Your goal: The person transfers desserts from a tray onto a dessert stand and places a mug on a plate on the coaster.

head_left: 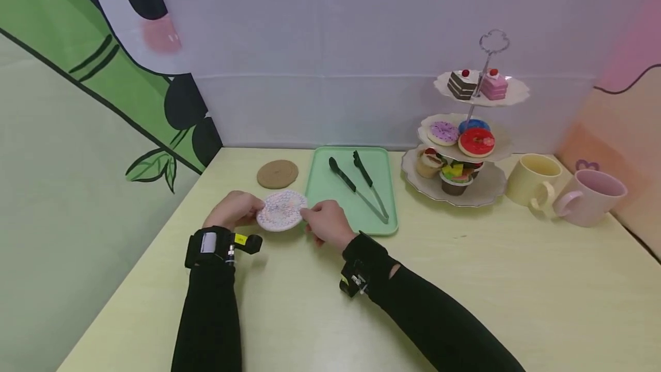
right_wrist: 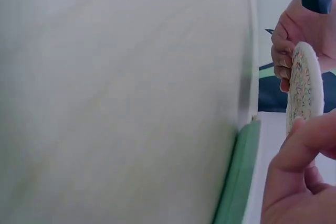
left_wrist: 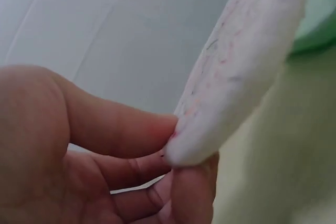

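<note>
A round white coaster (head_left: 282, 210) with a colourful speckled face is held between both hands, tilted above the table. My left hand (head_left: 236, 209) pinches its left edge; the left wrist view shows the thumb (left_wrist: 131, 132) on one face and a finger behind the thick soft-looking rim. On the opposite edge, my right hand (head_left: 330, 223) pinches the coaster with thumb and finger. Just beyond it, a round brown coaster (head_left: 277, 174) lies flat on the table. In the right wrist view the white coaster (right_wrist: 306, 85) stands nearly edge-on between the hands.
A green tray (head_left: 322, 211) right of the coasters carries black-handled tongs (head_left: 364, 182). Farther right stands a three-tier stand (head_left: 488, 188) with toy cakes, doughnuts and cupcakes. Beside it are a yellow mug (head_left: 532, 177) and a pink mug (head_left: 591, 200). A printed cloth hangs behind the table.
</note>
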The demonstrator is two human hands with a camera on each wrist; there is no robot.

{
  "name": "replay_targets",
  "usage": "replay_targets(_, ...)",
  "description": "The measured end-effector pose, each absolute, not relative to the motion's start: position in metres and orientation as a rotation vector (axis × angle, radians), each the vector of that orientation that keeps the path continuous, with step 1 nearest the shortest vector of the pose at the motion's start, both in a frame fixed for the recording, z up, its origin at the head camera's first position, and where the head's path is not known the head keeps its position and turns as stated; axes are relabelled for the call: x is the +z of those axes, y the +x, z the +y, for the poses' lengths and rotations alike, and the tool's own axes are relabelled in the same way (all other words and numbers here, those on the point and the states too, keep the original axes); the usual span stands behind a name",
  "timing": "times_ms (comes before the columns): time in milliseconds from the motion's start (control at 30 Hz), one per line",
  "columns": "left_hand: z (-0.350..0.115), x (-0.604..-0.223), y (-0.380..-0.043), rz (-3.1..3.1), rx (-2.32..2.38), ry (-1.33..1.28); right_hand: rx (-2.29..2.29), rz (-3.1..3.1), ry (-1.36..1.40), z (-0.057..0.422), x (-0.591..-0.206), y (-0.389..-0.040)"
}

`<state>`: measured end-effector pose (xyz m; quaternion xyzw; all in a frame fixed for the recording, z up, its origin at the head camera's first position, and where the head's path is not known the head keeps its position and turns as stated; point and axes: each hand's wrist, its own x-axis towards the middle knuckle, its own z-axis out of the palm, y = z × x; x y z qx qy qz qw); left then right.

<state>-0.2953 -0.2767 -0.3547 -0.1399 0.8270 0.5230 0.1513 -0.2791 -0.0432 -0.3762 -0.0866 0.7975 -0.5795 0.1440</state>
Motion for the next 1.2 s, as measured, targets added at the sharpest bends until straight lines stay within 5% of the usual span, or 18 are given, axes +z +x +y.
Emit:
replay_targets(433, -0.228, -0.328, -0.295, 2.442, 1.514, -0.079, -1.704, 2.330, -0.251, 0.021, -0.356, -0.285)
replay_targets(1200, -0.086, -0.320, -0.281, 2.621, 1.606, 0.062, -1.461, 2.536, -0.252, 0.157, -0.327, -0.282)
